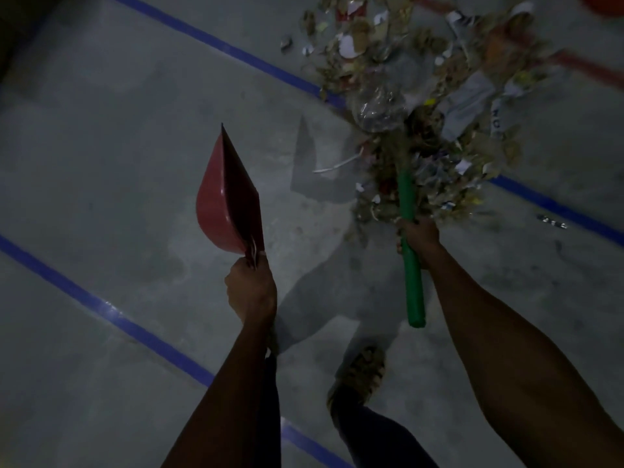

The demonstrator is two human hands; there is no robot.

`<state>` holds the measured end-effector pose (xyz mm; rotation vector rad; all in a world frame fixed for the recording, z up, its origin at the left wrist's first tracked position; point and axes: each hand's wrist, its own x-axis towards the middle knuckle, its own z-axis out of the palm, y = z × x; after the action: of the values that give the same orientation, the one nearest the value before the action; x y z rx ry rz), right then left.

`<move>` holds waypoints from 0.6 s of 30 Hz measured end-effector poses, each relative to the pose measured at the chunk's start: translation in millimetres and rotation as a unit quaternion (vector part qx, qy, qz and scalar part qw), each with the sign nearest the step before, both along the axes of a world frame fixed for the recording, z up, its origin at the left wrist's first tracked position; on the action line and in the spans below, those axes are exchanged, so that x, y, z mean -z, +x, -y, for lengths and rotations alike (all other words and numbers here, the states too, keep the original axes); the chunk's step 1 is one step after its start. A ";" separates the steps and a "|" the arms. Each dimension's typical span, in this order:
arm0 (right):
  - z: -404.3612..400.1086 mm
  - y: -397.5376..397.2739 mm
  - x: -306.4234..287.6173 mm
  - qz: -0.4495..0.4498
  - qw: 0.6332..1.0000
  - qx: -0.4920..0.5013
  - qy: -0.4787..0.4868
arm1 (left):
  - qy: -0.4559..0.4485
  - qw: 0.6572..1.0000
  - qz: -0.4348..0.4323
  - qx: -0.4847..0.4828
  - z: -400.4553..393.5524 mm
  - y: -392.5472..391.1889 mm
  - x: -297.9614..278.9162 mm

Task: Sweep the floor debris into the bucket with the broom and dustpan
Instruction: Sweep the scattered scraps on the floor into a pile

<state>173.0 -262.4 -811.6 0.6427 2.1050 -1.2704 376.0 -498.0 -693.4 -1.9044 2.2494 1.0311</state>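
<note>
My left hand (250, 288) grips the handle of a red dustpan (227, 201), which is held above the floor on its side, mouth facing right. My right hand (420, 238) grips the green handle of the broom (412, 265); its head points away from me and is lost in the debris. A wide pile of debris (415, 96), made of paper scraps, dry leaves and clear plastic wrap, covers the floor ahead and to the right. An orange rim at the top right corner (607, 5) may be the bucket; too little shows to tell.
The grey concrete floor (101, 163) carries diagonal blue tape lines (111, 315) and a red line (587, 65) at the upper right. My shoe (363, 373) stands below the broom. A small shiny scrap (552, 224) lies apart at the right. The light is dim.
</note>
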 end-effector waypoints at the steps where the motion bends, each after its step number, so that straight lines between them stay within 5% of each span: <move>1: -9.6 -2.7 -8.9 -0.014 1.000 0.000 0.005 | 0.004 1.000 -0.002 0.005 -8.6 -4.7 0.1; 12: -63.4 75.3 -32.8 -0.081 0.996 -0.026 -0.026 | -0.017 0.996 0.023 0.080 -77.0 -53.5 1.8; 18: -76.2 94.1 -29.0 -0.074 0.995 0.045 -0.052 | -0.031 0.993 0.023 0.108 -87.8 -51.1 9.3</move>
<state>267.1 -186.2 -782.6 0.6213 2.1328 -1.5088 324.8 -410.2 -702.7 -1.6386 2.4205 0.8890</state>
